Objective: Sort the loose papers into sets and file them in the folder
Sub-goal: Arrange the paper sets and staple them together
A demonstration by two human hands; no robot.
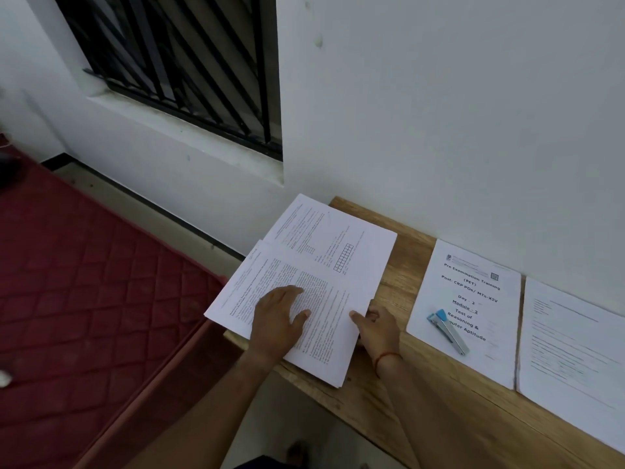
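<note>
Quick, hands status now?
Left hand: open, pressing flat on the paper stack.
Right hand: pinching that stack's edge.

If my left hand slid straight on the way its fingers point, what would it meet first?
The left hand lies flat on the top sheet; going on, it would probably reach the farther sheet with the grid box first, well before the wall.
</note>
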